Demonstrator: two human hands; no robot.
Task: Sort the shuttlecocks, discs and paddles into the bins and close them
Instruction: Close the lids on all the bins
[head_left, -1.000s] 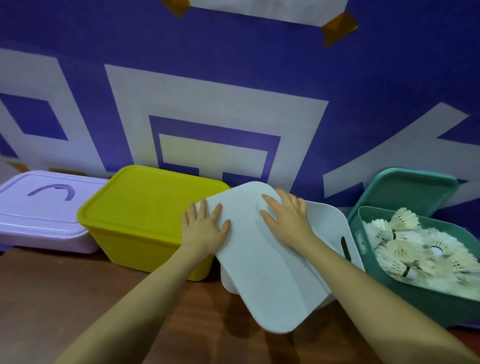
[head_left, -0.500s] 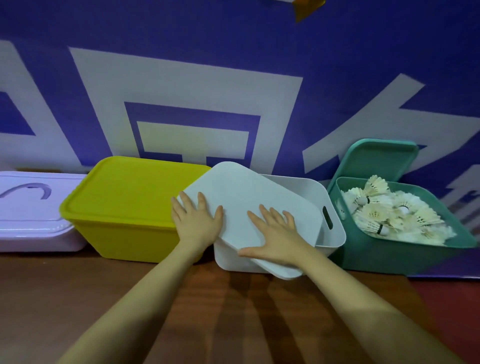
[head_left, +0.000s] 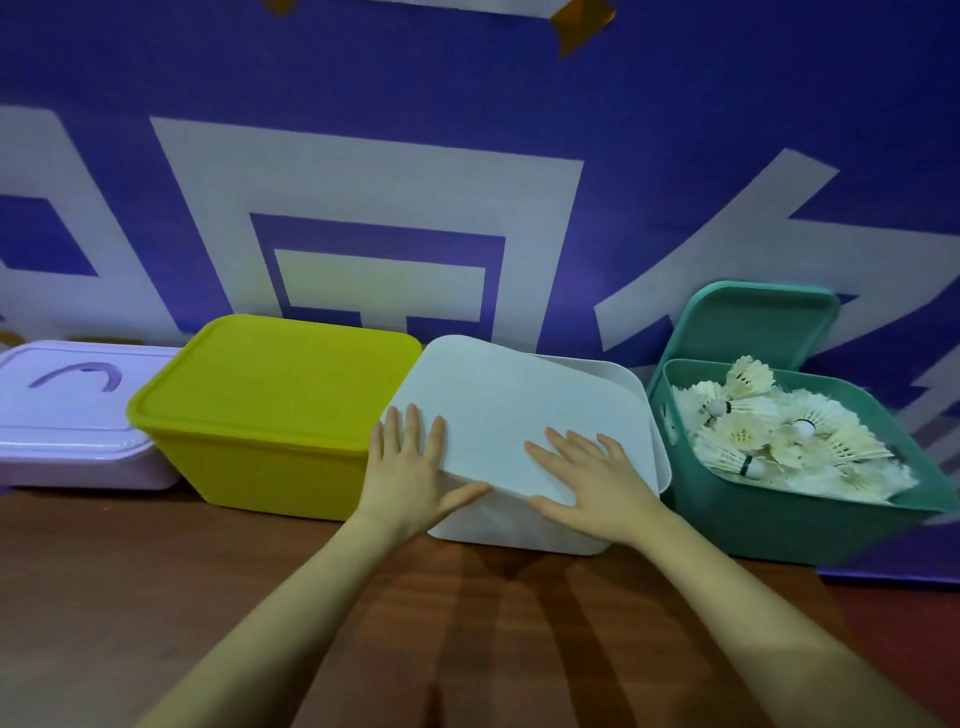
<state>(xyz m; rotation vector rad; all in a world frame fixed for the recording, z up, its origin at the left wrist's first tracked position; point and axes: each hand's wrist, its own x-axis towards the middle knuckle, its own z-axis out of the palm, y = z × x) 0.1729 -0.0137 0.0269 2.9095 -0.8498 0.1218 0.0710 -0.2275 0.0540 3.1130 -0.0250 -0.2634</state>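
White lid (head_left: 511, 410): lies skewed on top of the white bin (head_left: 524, 525), its far left corner jutting past the bin's edge toward the yellow bin, while the bin's far right rim shows uncovered behind it.
Left fingers (head_left: 413, 431): straight and spread, laid flat on the lid's near left edge; the thumb stretches out to the right along the lid's front edge.
Left hand (head_left: 410, 475): flat, palm down, pressing on the lid at the gap between the yellow and white bins.
Right fingers (head_left: 563, 449): straight, fanned out toward the left, flat on the lid's near right part.
Right hand (head_left: 597, 480): flat, palm down, on the lid, with the thumb lying along the front edge.
White bin: on the wooden table (head_left: 156, 571), between the yellow bin and the green bin; what is inside is hidden.
Yellow bin (head_left: 270, 410): left of the white bin, just beside it, with its lid on.
Lilac bin (head_left: 72, 415): far left, lid on, an arched handle recess in the top.
Green bin (head_left: 810, 514): at the right, uncovered, heaped with white shuttlecocks (head_left: 779, 436).
Green lid (head_left: 753, 322): stands tilted behind the green bin, leaning on the wall.
Backdrop (head_left: 467, 130): purple banner with pale grey shapes.
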